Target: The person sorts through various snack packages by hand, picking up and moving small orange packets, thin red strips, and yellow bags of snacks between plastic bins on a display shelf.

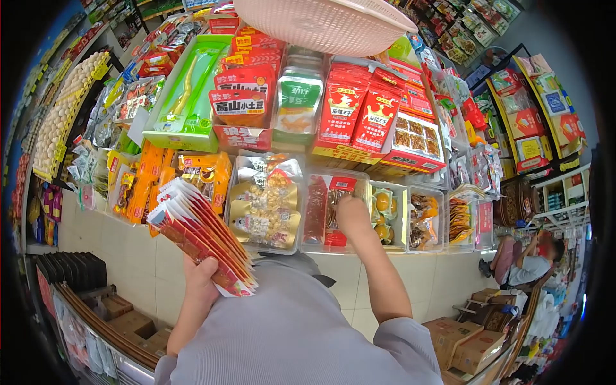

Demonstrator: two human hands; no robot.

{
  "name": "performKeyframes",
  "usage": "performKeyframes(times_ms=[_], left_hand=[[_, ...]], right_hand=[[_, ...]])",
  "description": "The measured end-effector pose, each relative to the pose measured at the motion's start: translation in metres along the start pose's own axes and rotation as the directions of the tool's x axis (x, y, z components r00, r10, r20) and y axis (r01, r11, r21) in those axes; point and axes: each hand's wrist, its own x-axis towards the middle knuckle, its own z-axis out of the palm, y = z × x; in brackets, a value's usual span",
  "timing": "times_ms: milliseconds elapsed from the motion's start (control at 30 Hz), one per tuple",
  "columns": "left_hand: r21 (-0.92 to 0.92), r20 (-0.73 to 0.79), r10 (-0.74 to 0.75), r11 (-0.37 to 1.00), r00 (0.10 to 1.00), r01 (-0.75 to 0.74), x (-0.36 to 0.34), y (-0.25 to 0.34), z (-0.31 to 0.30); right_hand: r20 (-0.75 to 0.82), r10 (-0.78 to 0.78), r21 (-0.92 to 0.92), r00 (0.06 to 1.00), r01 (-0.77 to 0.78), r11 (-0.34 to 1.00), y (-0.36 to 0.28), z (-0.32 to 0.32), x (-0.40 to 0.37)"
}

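Note:
My left hand (204, 277) is closed around the lower end of a thick fanned stack of red-and-white flat snack packets (208, 240). In front of me my right hand (351, 213) reaches down into a clear plastic bin (305, 247) of red snack packets (316, 208). Its fingers are curled over the packets, and their tips are hidden. Left of that bin stands another with gold-and-white packets (266, 208). On its right is a bin of round yellow-orange packaged snacks (384, 208).
Behind the bins are a green box (168, 139), red snack bags (343, 109) and a pink basket (327, 25). Egg trays (67, 102) line the left. Cardboard boxes (459, 340) sit behind me. A person (526, 263) is seated at the far right.

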Motion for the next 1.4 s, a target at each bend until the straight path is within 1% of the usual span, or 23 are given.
performKeyframes(times_ms=[67, 167, 267, 300, 367, 400, 467, 500, 600, 667, 700, 767, 800, 833, 867, 900, 933, 1000, 1033, 1133, 1233, 1300, 1400], left_hand=[[0.005, 0.005, -0.006, 1.000, 1.000, 0.006, 0.000, 0.000, -0.002], [0.012, 0.019, -0.014, 1.000, 1.000, 0.014, 0.002, 0.002, -0.004], [0.015, -0.006, -0.008, 1.000, 1.000, 0.008, 0.004, 0.004, 0.001], [0.015, -0.020, -0.005, 1.000, 1.000, 0.005, 0.005, 0.005, 0.004], [0.054, 0.019, 0.022, 0.998, 1.000, -0.023, 0.014, 0.008, 0.008], [0.075, 0.039, 0.034, 0.996, 0.999, -0.037, 0.019, 0.010, 0.012], [0.110, 0.096, 0.050, 0.992, 0.994, -0.061, 0.028, 0.015, 0.022], [0.145, 0.124, 0.052, 0.987, 0.991, -0.070, 0.032, 0.015, 0.029], [0.207, 0.250, 0.014, 0.976, 0.968, -0.067, 0.040, 0.007, 0.054], [0.261, 0.335, -0.024, 0.963, 0.942, -0.068, 0.039, -0.002, 0.082], [0.293, 0.363, -0.068, 0.955, 0.929, -0.045, 0.040, -0.009, 0.094], [0.359, 0.406, -0.155, 0.933, 0.900, -0.001, 0.045, -0.026, 0.115], [0.343, 0.410, -0.147, 0.939, 0.900, -0.002, 0.048, -0.036, 0.125], [0.326, 0.412, -0.137, 0.945, 0.901, -0.005, 0.053, -0.046, 0.134], [0.309, 0.415, -0.125, 0.951, 0.901, -0.010, 0.060, -0.053, 0.141], [0.362, 0.439, -0.122, 0.931, 0.890, -0.051, 0.067, -0.056, 0.145], [0.357, 0.422, -0.132, 0.934, 0.897, -0.031, 0.071, -0.059, 0.149], [0.347, 0.390, -0.160, 0.938, 0.907, 0.016, 0.072, -0.067, 0.157], [0.334, 0.411, -0.169, 0.942, 0.896, 0.025, 0.071, -0.071, 0.158], [0.356, 0.337, -0.203, 0.931, 0.919, 0.075, 0.059, -0.076, 0.162], [0.364, 0.289, -0.265, 0.919, 0.920, 0.150, 0.063, -0.090, 0.161], [0.345, 0.256, -0.288, 0.919, 0.923, 0.191, 0.064, -0.098, 0.163], [0.356, 0.232, -0.327, 0.905, 0.916, 0.232, 0.071, -0.114, 0.164]], right_hand=[[-0.021, 0.046, 0.040, 0.999, -0.045, 0.998, -0.007, -0.021, -0.003], [-0.044, 0.051, 0.159, 0.998, -0.043, 0.986, -0.016, -0.043, -0.013], [-0.143, -0.034, 0.432, 0.989, 0.094, 0.897, -0.036, -0.068, -0.045], [-0.109, -0.003, 0.566, 0.994, 0.065, 0.822, -0.042, -0.075, -0.053], [-0.027, 0.045, 0.791, 0.999, -0.006, 0.612, -0.050, -0.084, -0.067], [-0.061, 0.051, 0.845, 0.997, 0.024, 0.535, -0.049, -0.086, -0.069], [-0.132, 0.075, 0.925, 0.988, 0.096, 0.367, -0.043, -0.090, -0.072], [-0.101, 0.064, 0.942, 0.993, 0.075, 0.326, -0.036, -0.094, -0.075], [-0.155, -0.072, 0.957, 0.985, 0.168, 0.237, -0.024, -0.110, -0.088], [-0.191, -0.194, 0.944, 0.962, 0.235, 0.234, -0.020, -0.112, -0.093], [-0.207, -0.254, 0.936, 0.945, 0.267, 0.229, -0.019, -0.112, -0.095], [-0.181, -0.264, 0.952, 0.948, 0.236, 0.195, -0.023, -0.101, -0.094], [-0.168, -0.274, 0.959, 0.947, 0.221, 0.177, -0.023, -0.098, -0.093], [-0.040, -0.269, 0.983, 0.962, 0.086, 0.160, -0.021, -0.106, -0.096], [-0.086, -0.258, 0.981, 0.962, 0.127, 0.145, -0.018, -0.106, -0.096], [-0.132, -0.248, 0.977, 0.960, 0.168, 0.130, -0.015, -0.103, -0.097], [-0.175, -0.236, 0.972, 0.956, 0.206, 0.115, -0.012, -0.102, -0.098], [-0.138, -0.244, 0.973, 0.960, 0.178, 0.148, -0.003, -0.104, -0.097], [-0.120, -0.245, 0.973, 0.962, 0.163, 0.164, 0.002, -0.105, -0.096], [-0.012, -0.311, 0.965, 0.950, 0.092, 0.245, 0.010, -0.102, -0.091], [0.040, -0.303, 0.936, 0.952, 0.070, 0.344, 0.017, -0.094, -0.085], [0.033, -0.316, 0.913, 0.948, 0.099, 0.395, 0.022, -0.084, -0.079], [0.001, -0.327, 0.902, 0.945, 0.140, 0.408, 0.027, -0.063, -0.068]])
